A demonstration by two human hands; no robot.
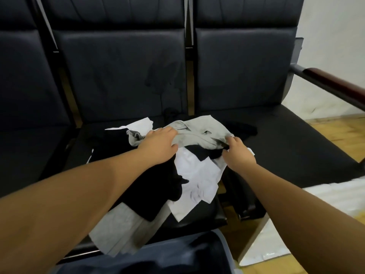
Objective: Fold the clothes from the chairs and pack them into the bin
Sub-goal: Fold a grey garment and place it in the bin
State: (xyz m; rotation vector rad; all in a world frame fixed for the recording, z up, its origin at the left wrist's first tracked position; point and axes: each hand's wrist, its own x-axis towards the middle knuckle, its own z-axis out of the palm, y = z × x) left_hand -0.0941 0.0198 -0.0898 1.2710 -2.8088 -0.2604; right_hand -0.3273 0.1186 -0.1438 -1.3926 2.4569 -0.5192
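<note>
Both hands are on the grey garment [199,133], which lies crumpled on top of the clothes pile on the middle chair seat [199,220]. Left hand [160,144] has fingers curled over its left edge, gripping a bunch of fabric; right hand [238,153] pinches its right edge, fingertips buried in the cloth. Step in hand, as I read it: pull this one piece free of the pile so it can be folded. Do it well by lifting straight up with both hands apart, so the cloth hangs flat and shows its real edges; find the shoulders or hem before folding, since the present grip looks like a random bunch. Under the grey garment sit a white garment [197,178] and a black garment [150,184], overlapping each other; a second grey piece [118,232] hangs off the front edge of the seat, toward the bin. Risk: the lower layers may drag along, so lift slowly and shake loose if they cling. The bin [177,256] is just in front of the seat, at the bottom of the view, with dark contents I cannot make out. A further dark piece [245,129] lies on the seat to the right of the pile. Right of that seat, an armrest [333,84]; beyond it, something white [335,194] on the floor.
</note>
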